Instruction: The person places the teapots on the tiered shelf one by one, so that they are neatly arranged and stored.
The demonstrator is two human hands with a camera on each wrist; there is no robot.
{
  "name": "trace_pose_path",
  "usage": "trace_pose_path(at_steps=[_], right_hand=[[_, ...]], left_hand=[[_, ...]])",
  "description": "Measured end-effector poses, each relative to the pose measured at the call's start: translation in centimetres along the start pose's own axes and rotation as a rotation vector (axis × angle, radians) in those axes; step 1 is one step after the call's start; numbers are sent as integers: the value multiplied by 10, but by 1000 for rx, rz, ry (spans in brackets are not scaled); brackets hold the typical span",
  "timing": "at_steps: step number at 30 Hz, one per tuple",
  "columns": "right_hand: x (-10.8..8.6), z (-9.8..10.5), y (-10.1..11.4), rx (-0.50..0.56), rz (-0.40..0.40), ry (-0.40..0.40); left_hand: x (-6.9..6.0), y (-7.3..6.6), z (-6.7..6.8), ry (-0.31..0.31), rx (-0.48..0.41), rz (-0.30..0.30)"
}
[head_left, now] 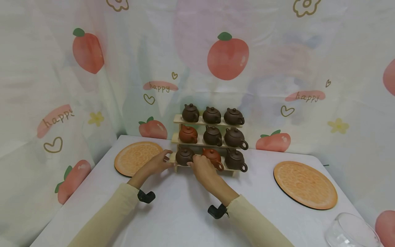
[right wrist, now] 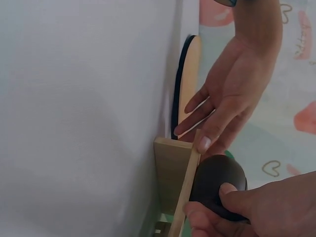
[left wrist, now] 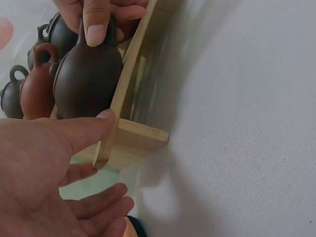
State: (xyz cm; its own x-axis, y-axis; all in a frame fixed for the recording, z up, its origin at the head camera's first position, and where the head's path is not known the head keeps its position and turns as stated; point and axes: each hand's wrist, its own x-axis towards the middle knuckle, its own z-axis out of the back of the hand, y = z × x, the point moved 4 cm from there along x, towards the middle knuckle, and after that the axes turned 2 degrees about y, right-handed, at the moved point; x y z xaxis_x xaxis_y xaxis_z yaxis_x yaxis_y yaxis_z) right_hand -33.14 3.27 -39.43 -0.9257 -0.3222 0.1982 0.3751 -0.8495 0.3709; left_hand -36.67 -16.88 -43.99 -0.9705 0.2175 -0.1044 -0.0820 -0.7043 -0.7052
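Note:
A three-tier wooden display rack (head_left: 175, 138) holds several small teapots in rows. My right hand (head_left: 204, 172) pinches the handle of the dark brown teapot (head_left: 184, 156) at the left of the bottom tier; thumb and fingers meet on that handle in the left wrist view. My left hand (head_left: 158, 163) grips the left end of the bottom shelf board (left wrist: 143, 131) between thumb and index finger, its other fingers spread loosely. Beside the gripped teapot sits a reddish-brown teapot (head_left: 211, 155), then another dark teapot (head_left: 235, 159). A second reddish-brown teapot (head_left: 187, 134) stands on the middle tier.
Round orange-patterned mats lie on the white table at the left (head_left: 135, 157) and right (head_left: 305, 185). A clear glass bowl (head_left: 351, 231) stands at the front right. Behind the rack hangs a fruit-printed curtain (head_left: 228, 85).

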Motion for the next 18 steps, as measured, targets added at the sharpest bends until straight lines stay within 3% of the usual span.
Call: trace_pose_path(at_steps=[11, 15, 18], right_hand=[[-3, 4, -7, 17, -58, 36], [-15, 9, -16, 17, 6, 24], [-33, 13, -29, 11, 48, 66]], left_hand=[[-2, -1, -2, -25, -18, 2], [-3, 1, -2, -63, -11, 25], [-7, 3, 1, -85, 12, 21]])
